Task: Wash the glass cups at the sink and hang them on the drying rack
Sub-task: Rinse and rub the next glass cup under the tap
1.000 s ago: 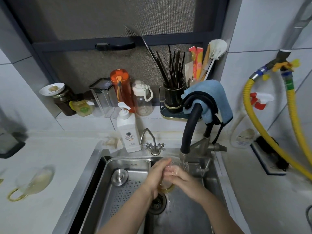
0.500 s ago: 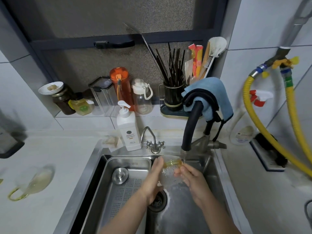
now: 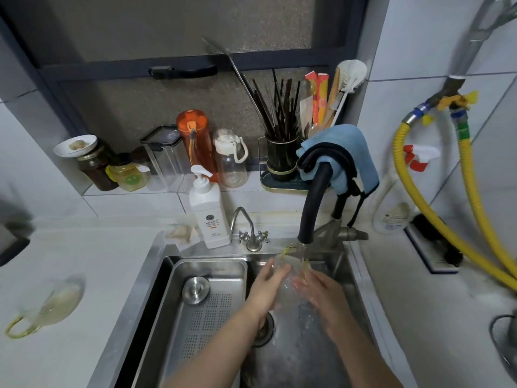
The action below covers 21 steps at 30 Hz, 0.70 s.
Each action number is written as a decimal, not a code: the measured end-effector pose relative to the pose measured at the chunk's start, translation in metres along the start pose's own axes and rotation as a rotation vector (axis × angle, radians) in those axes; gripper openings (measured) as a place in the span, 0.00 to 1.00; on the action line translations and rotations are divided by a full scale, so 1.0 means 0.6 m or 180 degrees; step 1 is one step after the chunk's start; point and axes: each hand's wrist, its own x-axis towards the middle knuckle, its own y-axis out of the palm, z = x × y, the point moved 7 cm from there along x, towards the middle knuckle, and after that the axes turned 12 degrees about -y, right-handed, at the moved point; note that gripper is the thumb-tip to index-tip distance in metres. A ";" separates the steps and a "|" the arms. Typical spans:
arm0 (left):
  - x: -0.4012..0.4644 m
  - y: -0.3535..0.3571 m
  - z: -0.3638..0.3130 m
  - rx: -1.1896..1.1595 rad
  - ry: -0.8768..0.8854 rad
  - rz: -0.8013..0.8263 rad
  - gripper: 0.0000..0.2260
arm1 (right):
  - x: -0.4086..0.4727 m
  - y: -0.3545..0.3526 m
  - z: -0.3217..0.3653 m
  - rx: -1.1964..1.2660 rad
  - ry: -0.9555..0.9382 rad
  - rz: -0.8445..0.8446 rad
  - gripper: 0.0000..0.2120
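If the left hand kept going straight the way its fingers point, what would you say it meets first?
The left hand grips the glass cup, fingers pointing up and away toward the sink's back wall. Straight on, it would probably meet the small steel tap on the rim, though depth is unclear.

A white countertop (image 3: pixel 84 275) surrounds the steel sink (image 3: pixel 156 275); a glass cup with a yellow handle (image 3: pixel 53 309) lies on its side at the near left. At the far edge stands a white soap pump bottle (image 3: pixel 208 217), and a black brush (image 3: pixel 439 242) rests on the right
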 end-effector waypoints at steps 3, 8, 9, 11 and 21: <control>-0.003 0.043 -0.018 0.0236 -0.0024 0.0019 0.18 | -0.008 -0.018 0.021 0.0166 -0.0067 -0.0069 0.10; -0.012 0.089 -0.042 0.0337 0.0340 0.0164 0.10 | 0.000 -0.059 0.017 0.0351 0.0051 -0.0549 0.09; -0.012 0.093 -0.044 0.0354 0.0444 0.0214 0.11 | 0.002 -0.062 0.018 0.0408 0.0115 -0.0594 0.08; -0.014 0.091 -0.048 0.0407 0.0571 0.0234 0.11 | 0.004 -0.057 0.025 0.0283 0.0076 -0.0460 0.11; -0.010 0.033 -0.010 -0.0602 0.0084 0.0274 0.33 | 0.019 0.015 0.072 -0.0437 -0.0530 0.0145 0.09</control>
